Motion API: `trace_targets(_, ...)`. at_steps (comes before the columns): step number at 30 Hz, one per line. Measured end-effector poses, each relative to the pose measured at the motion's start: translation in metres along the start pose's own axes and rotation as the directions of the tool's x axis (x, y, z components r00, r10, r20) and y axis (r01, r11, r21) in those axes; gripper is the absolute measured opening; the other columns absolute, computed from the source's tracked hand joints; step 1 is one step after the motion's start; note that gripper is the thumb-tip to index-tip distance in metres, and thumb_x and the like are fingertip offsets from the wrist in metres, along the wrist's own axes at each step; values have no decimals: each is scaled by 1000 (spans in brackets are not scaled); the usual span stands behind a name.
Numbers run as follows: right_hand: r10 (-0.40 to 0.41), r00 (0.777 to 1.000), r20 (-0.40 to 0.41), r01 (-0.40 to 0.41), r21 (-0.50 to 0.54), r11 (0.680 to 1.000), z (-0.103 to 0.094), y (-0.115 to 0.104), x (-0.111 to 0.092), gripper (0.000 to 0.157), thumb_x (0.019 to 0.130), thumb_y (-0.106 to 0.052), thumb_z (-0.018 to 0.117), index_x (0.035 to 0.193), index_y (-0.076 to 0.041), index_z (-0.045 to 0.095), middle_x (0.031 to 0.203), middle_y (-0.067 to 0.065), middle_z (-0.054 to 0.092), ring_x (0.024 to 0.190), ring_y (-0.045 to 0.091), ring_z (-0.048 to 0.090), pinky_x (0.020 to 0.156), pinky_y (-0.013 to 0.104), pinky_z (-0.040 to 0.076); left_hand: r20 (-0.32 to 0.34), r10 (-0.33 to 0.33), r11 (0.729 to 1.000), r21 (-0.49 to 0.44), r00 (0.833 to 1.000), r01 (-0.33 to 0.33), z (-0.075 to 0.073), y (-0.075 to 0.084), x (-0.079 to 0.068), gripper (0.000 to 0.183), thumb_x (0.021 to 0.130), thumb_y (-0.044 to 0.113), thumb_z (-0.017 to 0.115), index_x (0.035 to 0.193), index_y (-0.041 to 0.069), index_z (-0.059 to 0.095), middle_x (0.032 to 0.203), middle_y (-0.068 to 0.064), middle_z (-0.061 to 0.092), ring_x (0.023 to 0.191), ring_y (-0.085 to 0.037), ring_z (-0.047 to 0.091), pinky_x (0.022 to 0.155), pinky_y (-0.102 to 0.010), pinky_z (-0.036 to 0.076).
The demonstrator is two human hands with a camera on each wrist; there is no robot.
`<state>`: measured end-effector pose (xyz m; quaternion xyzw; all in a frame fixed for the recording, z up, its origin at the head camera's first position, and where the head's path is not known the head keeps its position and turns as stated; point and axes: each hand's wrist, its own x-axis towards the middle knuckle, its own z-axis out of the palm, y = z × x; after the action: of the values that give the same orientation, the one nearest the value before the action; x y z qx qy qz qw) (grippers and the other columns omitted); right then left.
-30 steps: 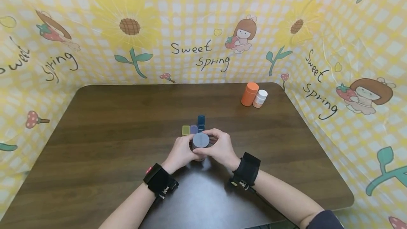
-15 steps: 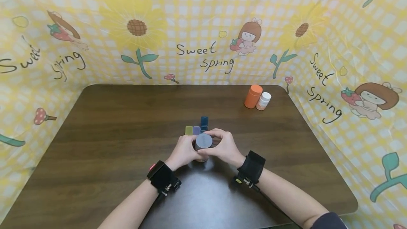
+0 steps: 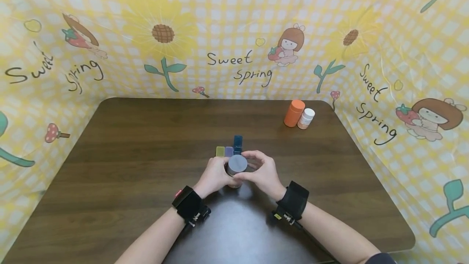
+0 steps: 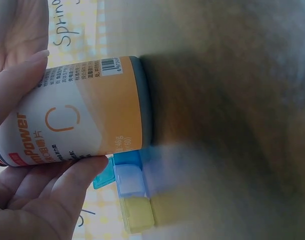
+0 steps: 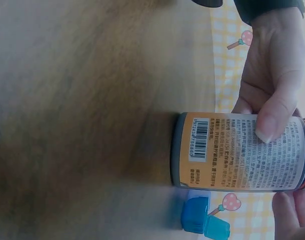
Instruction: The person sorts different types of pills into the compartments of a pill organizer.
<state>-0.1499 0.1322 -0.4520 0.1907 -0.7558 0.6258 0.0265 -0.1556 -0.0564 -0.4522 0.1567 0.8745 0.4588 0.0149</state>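
A medicine bottle (image 3: 237, 166) with a grey cap stands upright between both hands, its base toward the table. Its white and orange label (image 4: 87, 115) shows in both wrist views. My left hand (image 3: 215, 176) grips the body, thumb across the near side and fingers on the far side. At the top, my right hand (image 3: 265, 174) holds the cap, thumb at the near edge and forefinger at the far edge. Right behind the bottle sits a small pill case with yellow (image 3: 220, 151), purple (image 3: 229, 151) and blue (image 3: 237, 150) compartments; the blue lid (image 3: 238, 139) is raised.
An orange bottle (image 3: 294, 113) and a smaller white bottle (image 3: 306, 119) stand close together at the back right of the brown table (image 3: 146, 133). A yellow checked cloth (image 3: 227, 19) hangs along the back and sides.
The head view has shifted, so everything appears slightly farther right and lower. My right fingers have shifted a little around the cap; the left hand keeps its grip on the bottle.
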Motion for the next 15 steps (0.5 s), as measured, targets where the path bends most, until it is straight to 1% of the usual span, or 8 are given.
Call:
trace_targets(3, 4, 998, 55, -5, 18, 1000, -6, -1, 1, 61, 73, -1, 87, 128, 4, 63, 127, 20, 69, 113, 6, 67, 98, 26, 54, 2, 4, 1000, -13, 1000, -4, 0, 2, 0, 38, 64, 17, 94, 96, 10, 75, 89, -2, 76, 82, -12, 65, 76, -32, 54)
trace_targets(6, -10, 987, 159, 8, 13, 1000, -12, -1, 4, 66, 77, -1, 84, 138, 1, 58, 135, 20, 65, 122, 12, 64, 102, 24, 51, -1, 5, 1000, -6, 1000, -5, 1, 1, 1, 39, 63, 17, 95, 96, 10, 76, 89, -1, 76, 83, -12, 65, 77, -32, 54)
trace_targets(9, -36, 962, 271, 33, 17, 999, -13, 0, 7, 77, 79, -4, 84, 147, -1, 48, 146, 21, 56, 135, 23, 56, 108, 23, 46, -10, 14, 1000, 18, 1000, -14, 1, 0, 3, 39, 62, 17, 95, 96, 11, 76, 88, -1, 77, 83, -12, 66, 77, -31, 54)
trace_targets(11, -56, 943, 328, 51, 24, 998, -12, 1, 11, 84, 79, -8, 85, 151, -3, 42, 151, 23, 50, 140, 31, 50, 109, 23, 44, -15, 23, 999, 34, 1000, -23, 2, -1, 3, 39, 62, 16, 95, 95, 10, 77, 89, -1, 77, 83, -12, 67, 76, -30, 54)
trace_targets(13, -67, 928, 367, 51, 54, 997, -10, 3, 15, 88, 78, -10, 86, 152, -2, 41, 152, 25, 47, 141, 38, 46, 109, 23, 42, -13, 27, 999, 39, 1000, -27, 2, -2, 3, 37, 62, 15, 95, 94, 9, 77, 89, -2, 77, 82, -12, 66, 74, -29, 54)
trace_targets(15, -70, 918, 391, 49, 63, 997, -7, 3, 21, 89, 75, -12, 89, 151, -3, 43, 152, 25, 47, 141, 41, 45, 108, 22, 42, -17, 23, 999, 43, 1000, -22, 2, -2, 3, 35, 62, 16, 95, 92, 9, 77, 87, -2, 77, 79, -12, 65, 71, -28, 52)
